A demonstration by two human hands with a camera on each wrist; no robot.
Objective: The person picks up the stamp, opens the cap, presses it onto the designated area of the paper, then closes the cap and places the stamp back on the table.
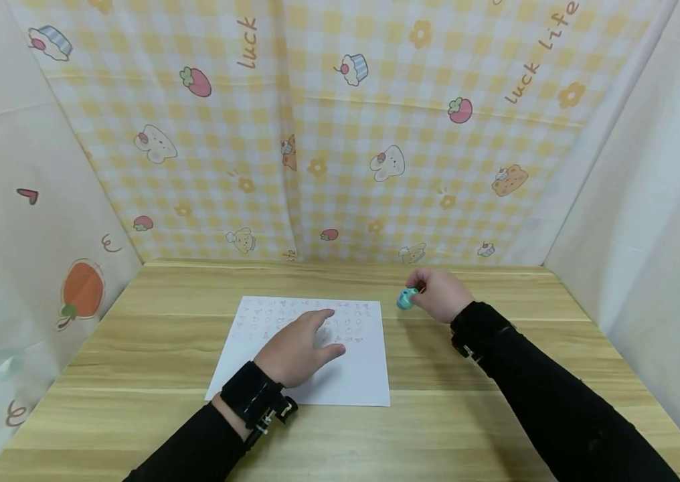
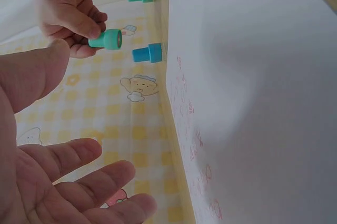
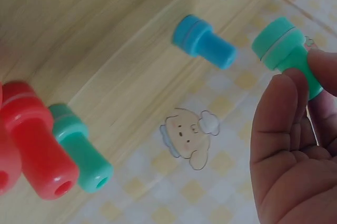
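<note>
My right hand [image 1: 444, 294] pinches a green toy stamp [image 3: 281, 47] by its narrow handle, the wide end tilted outward and up off the table. Close behind it a blue stamp [image 3: 202, 39] stands on the table. My left hand [image 1: 296, 348] hovers over a white sheet of paper [image 1: 346, 381], fingers spread and holding nothing. Rows of small pink and red prints cover the sheet's far half. In the left wrist view the left palm [image 2: 31, 187] and its straight fingers show beside the paper.
A red stamp [image 3: 39, 139] and a second green stamp [image 3: 81, 147] stand side by side near the right hand, with another red one [image 3: 6, 166] cut off at the frame's edge. A checked cloth [image 1: 340, 134] hangs behind the wooden table [image 1: 135, 375], and white cloths flank it.
</note>
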